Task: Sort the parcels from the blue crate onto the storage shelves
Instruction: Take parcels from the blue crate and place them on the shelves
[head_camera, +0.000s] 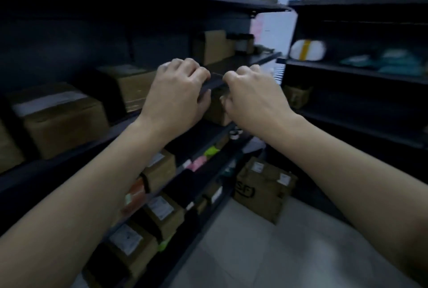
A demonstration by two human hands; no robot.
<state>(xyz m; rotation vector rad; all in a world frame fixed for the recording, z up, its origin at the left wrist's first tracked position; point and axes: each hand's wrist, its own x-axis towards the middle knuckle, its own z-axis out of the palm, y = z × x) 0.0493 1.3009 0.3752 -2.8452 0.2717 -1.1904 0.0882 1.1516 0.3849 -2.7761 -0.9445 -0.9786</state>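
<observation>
While the view is motion-blurred, both hands clearly meet at frame centre on one small brown parcel (pixel 216 111). Left hand (pixel 178 93) is at 9 o'clock of it, right hand (pixel 254 95) at 3 o'clock. The fingers of both curl over its top with thumbs against the front face, so both are clenched onto it, not released.

The parcel sits at the front lip of the storage shelves (pixel 69 155), mid tier, at 3 o'clock of the bigger cardboard boxes (pixel 62 116) stored there. Cannot tell if its base rests on a board or hangs in the grip. The two-sided hold reads as squaring it up and steering it into the gap between tiers.

A dark band crosses its top between the knuckles; unclear whether that is the shelf lip or the parcel's own top. The ends are covered, so the long axis is a guess: hand to hand, along the shelf edge from 8 to 2 o'clock. The visible face points back toward the wearer.

Blue crate not in view. Second rack (pixel 347 72) at 2 o'clock, floor carton (pixel 261 188) at 5 o'clock.
</observation>
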